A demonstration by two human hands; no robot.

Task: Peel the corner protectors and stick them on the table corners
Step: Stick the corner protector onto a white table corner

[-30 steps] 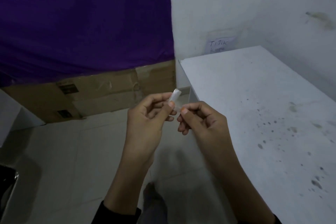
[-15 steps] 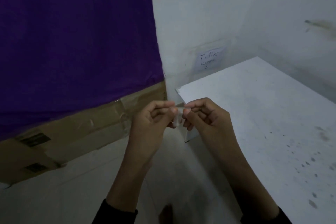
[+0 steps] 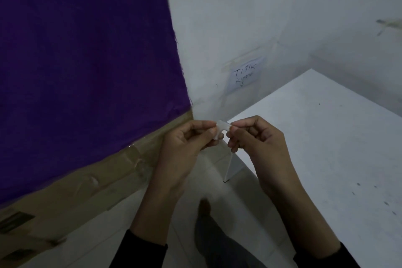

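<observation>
I have the corner protector [image 3: 221, 129] pinched between both hands, in the air at the near-left corner of the table [image 3: 315, 137]. My left hand [image 3: 185, 143] grips it from the left with thumb and forefinger. My right hand [image 3: 256, 141] pinches its right end the same way, the other fingers curled underneath.

The piece is small, translucent and bent. One leg runs across from one grip to the other and the second leg drops down on the left hand's side. It's too small and pale for me to tell whether the backing is off.

What matters for the coming move is that the table corner lies just behind and below the protector, slightly toward my right. My right hand hangs over the table edge and is the nearer one, while my left hand sits off the table, above the floor. I judge the bend needs to face the corner before I press it on.

Both wrists are raised and turned inward with knuckles up, the forearms converging from my dark sleeves. A handwritten note [image 3: 244, 76] is taped to the wall beyond.
</observation>
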